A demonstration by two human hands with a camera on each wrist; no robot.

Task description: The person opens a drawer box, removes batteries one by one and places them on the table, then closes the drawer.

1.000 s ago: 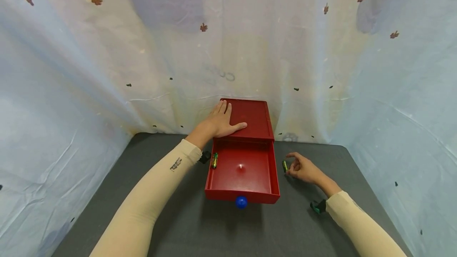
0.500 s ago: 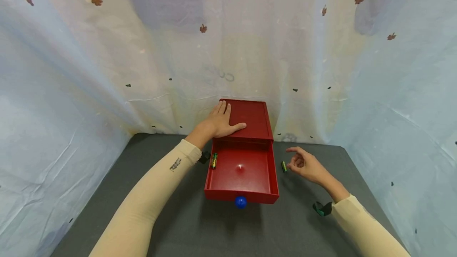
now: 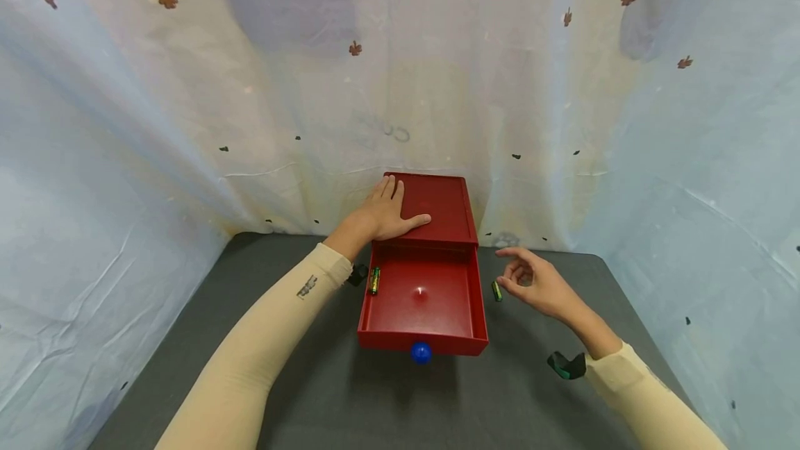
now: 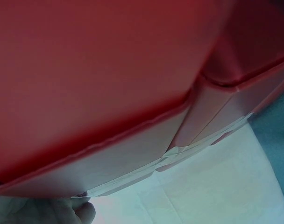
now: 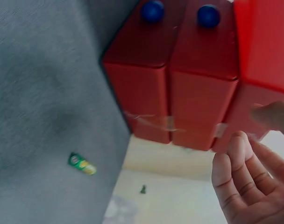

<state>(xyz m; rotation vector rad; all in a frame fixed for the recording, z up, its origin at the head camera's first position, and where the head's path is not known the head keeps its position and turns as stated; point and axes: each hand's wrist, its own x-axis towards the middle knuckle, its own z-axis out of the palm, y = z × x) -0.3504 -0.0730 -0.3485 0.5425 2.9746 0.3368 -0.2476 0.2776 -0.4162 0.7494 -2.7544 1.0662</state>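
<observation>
My left hand (image 3: 389, 210) rests flat on top of the red drawer cabinet (image 3: 444, 207), fingers spread. The top drawer (image 3: 431, 301) is pulled out, a blue knob (image 3: 421, 353) on its front. A green and black battery (image 3: 374, 280) lies inside along the drawer's left wall. My right hand (image 3: 537, 287) hovers right of the cabinet, thumb and index finger apart and the others curved, with nothing between them. Just left of its thumb in the head view, another battery (image 3: 496, 291) lies on the table. The right wrist view shows that battery (image 5: 82, 163) apart from the right hand (image 5: 254, 177).
Below the pulled-out drawer are further drawers (image 5: 198, 60) with blue knobs, seen in the right wrist view, and clear tape crosses their side. The dark grey table (image 3: 300, 394) ends at a pale patterned curtain (image 3: 281, 89) behind and at both sides.
My right hand has drawn up and back from the battery on the table, which stays where it lay. My left hand and the drawer have not moved.
</observation>
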